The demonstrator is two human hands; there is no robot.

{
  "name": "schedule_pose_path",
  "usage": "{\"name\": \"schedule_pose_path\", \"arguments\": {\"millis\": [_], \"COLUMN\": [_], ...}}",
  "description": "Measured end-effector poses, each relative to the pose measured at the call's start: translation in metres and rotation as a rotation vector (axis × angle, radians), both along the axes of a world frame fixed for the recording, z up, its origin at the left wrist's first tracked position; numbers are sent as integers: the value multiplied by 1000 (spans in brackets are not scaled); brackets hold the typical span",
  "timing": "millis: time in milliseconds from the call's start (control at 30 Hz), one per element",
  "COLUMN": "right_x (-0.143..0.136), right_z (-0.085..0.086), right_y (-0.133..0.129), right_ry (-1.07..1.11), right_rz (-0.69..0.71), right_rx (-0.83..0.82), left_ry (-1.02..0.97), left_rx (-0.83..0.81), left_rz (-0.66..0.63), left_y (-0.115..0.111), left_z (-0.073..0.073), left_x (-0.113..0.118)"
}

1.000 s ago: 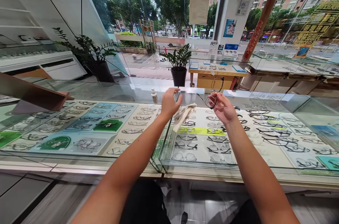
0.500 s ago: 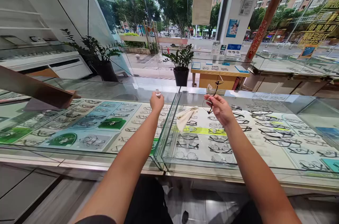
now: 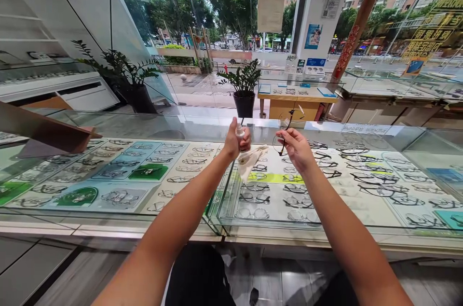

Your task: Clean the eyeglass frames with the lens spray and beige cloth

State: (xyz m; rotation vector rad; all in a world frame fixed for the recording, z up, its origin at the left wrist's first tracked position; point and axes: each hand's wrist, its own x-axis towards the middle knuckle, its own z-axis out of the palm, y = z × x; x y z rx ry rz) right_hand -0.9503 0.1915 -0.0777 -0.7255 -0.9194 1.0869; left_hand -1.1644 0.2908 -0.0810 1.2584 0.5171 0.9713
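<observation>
My left hand (image 3: pixel 235 141) is wrapped round a small clear bottle with a white top (image 3: pixel 240 130), held upright above the glass counter. To its right, my right hand (image 3: pixel 297 147) pinches a pair of thin-framed glasses (image 3: pixel 280 144) by the lower lens rim, the frame standing on end. A cream cloth (image 3: pixel 250 165) lies crumpled on the counter top, just below my left hand. The two hands are apart, and the bottle does not touch the glasses.
Rows of glasses (image 3: pixel 255 198) lie inside the display case under the glass top. A brown slanted panel (image 3: pixel 47 127) juts in at the left. Beyond the counter stand a potted plant (image 3: pixel 243 98) and a wooden display table (image 3: pixel 300 98).
My left hand has moved right with the bottle, nearer the glasses, and turned so the bottle's top shows more. My right hand still holds the glasses. The view has shifted slightly.
</observation>
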Motion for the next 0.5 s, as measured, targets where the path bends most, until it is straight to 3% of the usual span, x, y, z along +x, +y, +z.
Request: {"name": "schedule_pose_path", "arguments": {"millis": [67, 133, 333, 500], "right_x": [-4, -7, -16, -21], "right_z": [-1, -2, -5, -7], "right_y": [0, 0, 0, -2], "right_ry": [1, 16, 77, 70], "right_rz": [-28, -48, -22, 27], "right_rx": [-15, -32, -79, -67], "left_ry": [41, 135, 546, 601], "left_rx": [-11, 64, 718, 788], "left_rz": [-98, -90, 193, 215], "left_y": [-11, -17, -29, -38], "left_z": [1, -2, -8, -4], "left_x": [8, 14, 21, 26]}}
